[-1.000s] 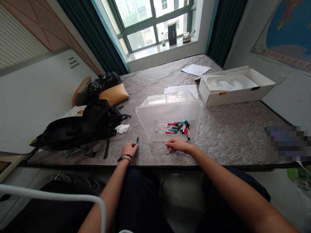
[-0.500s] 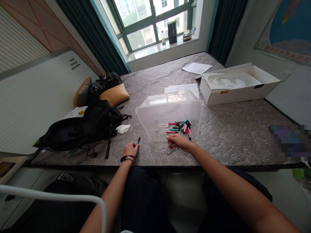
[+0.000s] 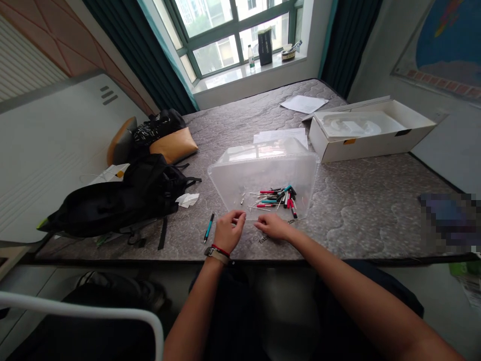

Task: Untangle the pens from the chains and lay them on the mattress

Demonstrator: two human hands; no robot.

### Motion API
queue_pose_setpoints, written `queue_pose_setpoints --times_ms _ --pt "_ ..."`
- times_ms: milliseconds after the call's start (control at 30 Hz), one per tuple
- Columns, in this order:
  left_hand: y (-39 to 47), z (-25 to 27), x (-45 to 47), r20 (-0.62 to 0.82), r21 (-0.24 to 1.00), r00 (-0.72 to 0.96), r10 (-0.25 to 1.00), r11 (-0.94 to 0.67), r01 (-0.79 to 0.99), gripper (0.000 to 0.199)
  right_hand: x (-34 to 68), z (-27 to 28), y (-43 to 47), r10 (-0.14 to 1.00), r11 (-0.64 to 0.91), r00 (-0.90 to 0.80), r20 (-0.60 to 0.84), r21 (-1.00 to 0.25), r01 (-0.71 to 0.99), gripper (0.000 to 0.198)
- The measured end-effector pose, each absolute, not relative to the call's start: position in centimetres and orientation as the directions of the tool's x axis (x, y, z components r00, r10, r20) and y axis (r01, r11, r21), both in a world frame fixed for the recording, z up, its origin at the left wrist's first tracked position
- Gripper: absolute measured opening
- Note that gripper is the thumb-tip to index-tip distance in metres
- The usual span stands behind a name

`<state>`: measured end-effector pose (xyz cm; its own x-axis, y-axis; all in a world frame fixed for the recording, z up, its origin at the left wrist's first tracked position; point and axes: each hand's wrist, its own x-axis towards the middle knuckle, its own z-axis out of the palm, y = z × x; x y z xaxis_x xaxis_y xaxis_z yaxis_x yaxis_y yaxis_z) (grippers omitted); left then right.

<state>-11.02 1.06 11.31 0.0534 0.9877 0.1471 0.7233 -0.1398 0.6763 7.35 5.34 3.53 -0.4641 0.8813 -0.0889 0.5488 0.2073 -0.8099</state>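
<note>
A teal and black pen (image 3: 209, 228) lies on the mattress, just left of my left hand (image 3: 228, 233). That hand hovers by the front left of a clear plastic box (image 3: 259, 170), fingers curved, thumb and forefinger slightly apart, nothing visible between them. My right hand (image 3: 273, 226) rests at the box's front edge with its fingers closed; anything inside them is too small or hidden to make out. Inside the tipped box lies a pile of pen parts (image 3: 280, 198), with red, teal, black and white pieces and thin refills. A few small bits (image 3: 242, 198) lie apart at its left.
A black backpack (image 3: 108, 205) and a tan pouch (image 3: 175, 145) lie on the left, near a crumpled tissue (image 3: 187, 200). Paper sheets (image 3: 280, 135) sit behind the box. An open white carton (image 3: 372, 148) stands at the right. The mattress's front edge (image 3: 263, 259) runs close below my hands.
My left hand has let go of the pen, leaving it on the mattress, and moved right toward the box. My right hand stays near the box's front edge, its fingers curled further in.
</note>
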Motion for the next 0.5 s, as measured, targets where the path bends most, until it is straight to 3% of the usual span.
queue_pose_setpoints --times_ms 133,333,500 --pt "4.5 8.3 -7.0 0.070 0.628 0.107 0.992 -0.128 0.767 0.018 8.5 3.6 5.1 0.879 0.258 -0.467 -0.091 -0.735 0.627 0.021" --pt "7.7 4.5 -6.4 -0.035 0.627 0.114 0.993 -0.067 0.776 0.018 11.3 3.7 6.9 0.983 0.094 -0.175 -0.056 -0.665 0.740 0.010" --pt "8.4 3.8 -8.1 -0.060 0.696 0.097 0.993 -0.028 0.718 0.017 12.3 3.4 9.1 0.999 0.041 -0.041 0.012 -0.522 0.852 0.021"
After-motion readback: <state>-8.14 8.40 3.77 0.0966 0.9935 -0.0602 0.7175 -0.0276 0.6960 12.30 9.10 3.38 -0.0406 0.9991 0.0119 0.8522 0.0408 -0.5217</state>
